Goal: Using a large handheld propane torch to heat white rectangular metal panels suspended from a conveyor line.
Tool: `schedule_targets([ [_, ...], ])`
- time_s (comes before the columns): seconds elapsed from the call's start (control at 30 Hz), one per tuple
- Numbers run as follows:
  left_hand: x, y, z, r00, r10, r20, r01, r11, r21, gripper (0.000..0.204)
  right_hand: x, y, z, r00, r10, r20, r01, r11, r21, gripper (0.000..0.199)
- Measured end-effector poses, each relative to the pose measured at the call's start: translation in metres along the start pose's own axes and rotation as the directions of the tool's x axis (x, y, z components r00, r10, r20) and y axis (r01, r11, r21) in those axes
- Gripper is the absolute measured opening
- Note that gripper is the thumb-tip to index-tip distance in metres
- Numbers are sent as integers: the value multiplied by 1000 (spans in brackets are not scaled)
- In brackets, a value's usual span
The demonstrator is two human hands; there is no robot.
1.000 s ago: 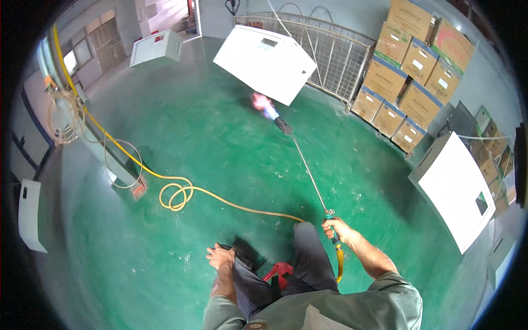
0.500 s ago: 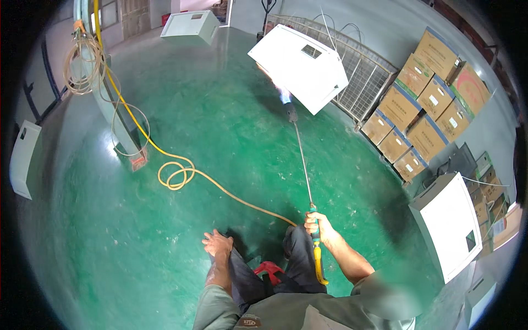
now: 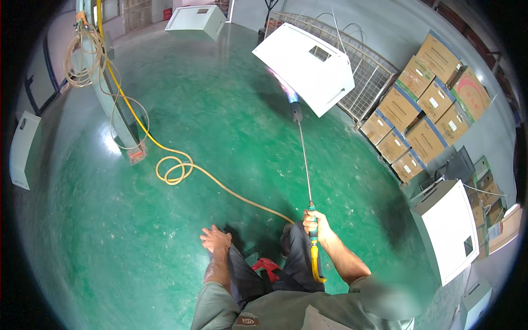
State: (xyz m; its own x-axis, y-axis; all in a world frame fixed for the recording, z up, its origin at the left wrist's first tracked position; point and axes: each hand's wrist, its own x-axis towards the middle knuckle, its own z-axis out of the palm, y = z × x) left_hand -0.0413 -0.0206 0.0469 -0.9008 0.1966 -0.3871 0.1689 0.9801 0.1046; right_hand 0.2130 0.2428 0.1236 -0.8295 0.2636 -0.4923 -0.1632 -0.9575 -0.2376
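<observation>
My right hand [image 3: 319, 224] is wrapped round the green handle of a long gas torch [image 3: 303, 157], held in front of my right knee. From the torch's dark nozzle a blue and pinkish flame [image 3: 291, 95] licks the lower edge of a hanging white metal cabinet [image 3: 300, 61], which has a small rectangular cutout. A yellow hose [image 3: 314, 261] hangs from the handle's rear end. My left hand [image 3: 216, 240] lies on my left knee, fingers apart, with nothing in it. Between my legs shows a red seat [image 3: 266, 265].
The yellow hose [image 3: 236, 195] loops over the green floor [image 3: 181, 231] to a post [image 3: 118, 118] with coiled tubing. Other white cabinets stand or hang far left [image 3: 25, 148], at the back [image 3: 195, 21] and right [image 3: 448, 231]. Stacked cartons [image 3: 423, 132] and a wire cage [image 3: 366, 82] line the wall.
The hanging cabinet has shifted slightly right. The torch nozzle has moved a little right and up with it. My left hand stays on the knee.
</observation>
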Motion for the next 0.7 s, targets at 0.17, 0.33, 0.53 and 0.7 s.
schedule_targets([
  [0.17,2,1,1,1000,2,-10,-2,1000,8,66,-17,-5,-15,999,17,-44,-15,999,49,6],
  [0.33,2,4,1,1000,2,14,-2,1000,3,68,-50,-21,-41,985,19,-172,-40,992,-119,11],
  [0.53,-1,0,1,999,-15,30,14,1000,23,73,-157,10,-55,840,-290,-459,-39,812,-583,14],
  [0.7,-2,7,1,999,1,42,-1,1000,0,76,-212,33,-70,739,-525,-422,17,641,-767,9],
])
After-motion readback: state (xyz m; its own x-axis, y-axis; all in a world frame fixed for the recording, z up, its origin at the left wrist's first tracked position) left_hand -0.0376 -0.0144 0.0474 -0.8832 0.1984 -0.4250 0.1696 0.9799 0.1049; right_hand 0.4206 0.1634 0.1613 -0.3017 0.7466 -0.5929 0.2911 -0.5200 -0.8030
